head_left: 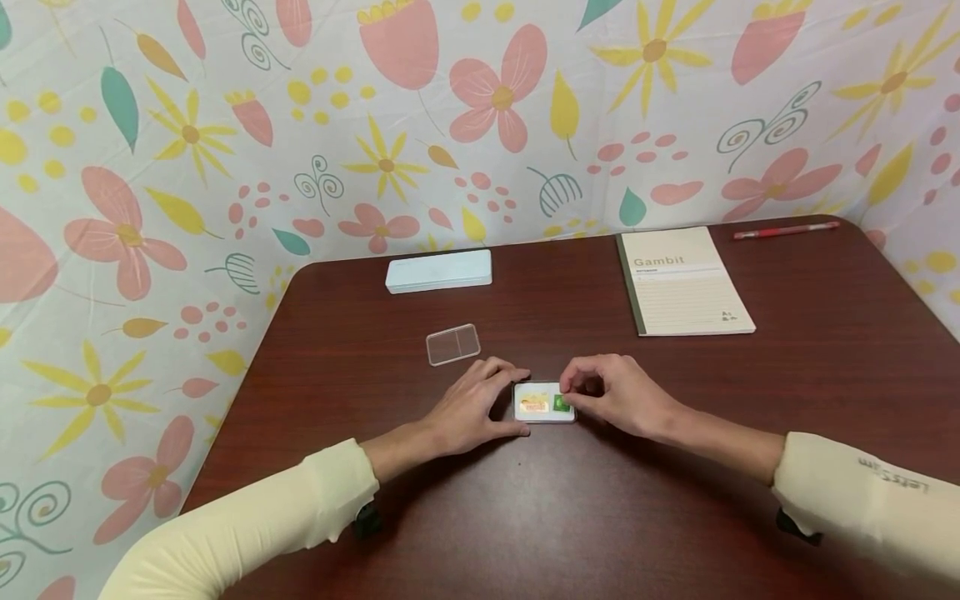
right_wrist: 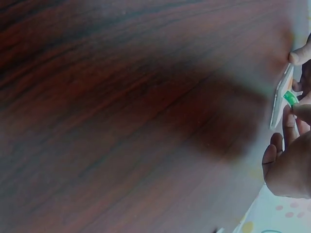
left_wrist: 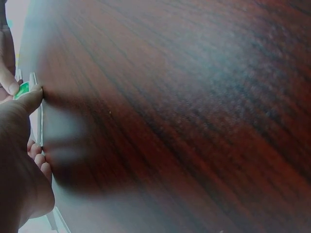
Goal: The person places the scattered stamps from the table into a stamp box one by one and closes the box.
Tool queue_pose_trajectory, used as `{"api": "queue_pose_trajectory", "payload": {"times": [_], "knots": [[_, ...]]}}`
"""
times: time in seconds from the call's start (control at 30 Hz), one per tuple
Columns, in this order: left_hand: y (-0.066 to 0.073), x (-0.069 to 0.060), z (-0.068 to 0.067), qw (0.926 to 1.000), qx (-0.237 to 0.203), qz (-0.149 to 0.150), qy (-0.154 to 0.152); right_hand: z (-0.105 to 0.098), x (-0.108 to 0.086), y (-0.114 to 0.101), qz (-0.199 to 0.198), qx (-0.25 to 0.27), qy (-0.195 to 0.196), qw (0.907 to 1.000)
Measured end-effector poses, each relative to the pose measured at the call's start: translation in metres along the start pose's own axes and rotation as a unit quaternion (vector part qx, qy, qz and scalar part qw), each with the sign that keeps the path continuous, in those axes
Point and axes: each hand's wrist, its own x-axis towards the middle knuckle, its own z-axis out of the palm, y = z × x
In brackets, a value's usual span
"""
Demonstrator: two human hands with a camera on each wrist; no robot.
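Note:
A small shallow case [head_left: 545, 415] with a white inside lies on the table between the hands. In its left part is a gold-and-orange piece [head_left: 534, 403]. The right hand [head_left: 626, 396] pinches a small green piece [head_left: 561, 403] between thumb and forefinger over the case's right part; the right wrist view shows this green piece [right_wrist: 290, 98] tilted up and slightly bent. At the case's left end, the left hand [head_left: 476, 408] spreads thumb and fingers along its edges. The left wrist view catches the left thumb at the case's edge [left_wrist: 40, 121].
A clear rectangular lid [head_left: 453, 345] lies behind the left hand. Farther back is a light blue box [head_left: 438, 272]. At the back right are a notebook [head_left: 686, 283] and a red pen [head_left: 786, 231]. A floral cloth [head_left: 420, 167] hangs behind the table [head_left: 555, 517].

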Motion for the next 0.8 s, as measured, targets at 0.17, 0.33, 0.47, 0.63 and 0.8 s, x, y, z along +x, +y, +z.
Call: {"api": "queue_pose_trajectory", "payload": {"times": [0.17, 0.33, 0.47, 0.63, 0.8], "knots": [[0.0000, 0.0002, -0.0004, 1.0000, 0.002, -0.001, -0.003, 0.0017, 0.0000, 0.0003, -0.006, -0.027, 0.014, 0.9995], [0.0014, -0.0004, -0.0009, 1.0000, 0.006, 0.003, 0.002, 0.0035, 0.0007, 0.0010, -0.002, -0.046, 0.022, 0.9987], [0.0012, -0.0006, -0.0005, 0.9999, 0.011, 0.007, 0.004, 0.0054, 0.0018, 0.0016, 0.000, -0.061, 0.030, 0.9977], [0.0001, -0.0005, 0.0005, 0.9998, 0.016, 0.008, 0.002, 0.0078, 0.0027, 0.0021, -0.001, -0.075, 0.040, 0.9964], [-0.0002, -0.0008, 0.0007, 0.9999, 0.013, 0.008, 0.002, 0.0097, 0.0027, 0.0023, -0.003, -0.090, 0.047, 0.9949]]}}
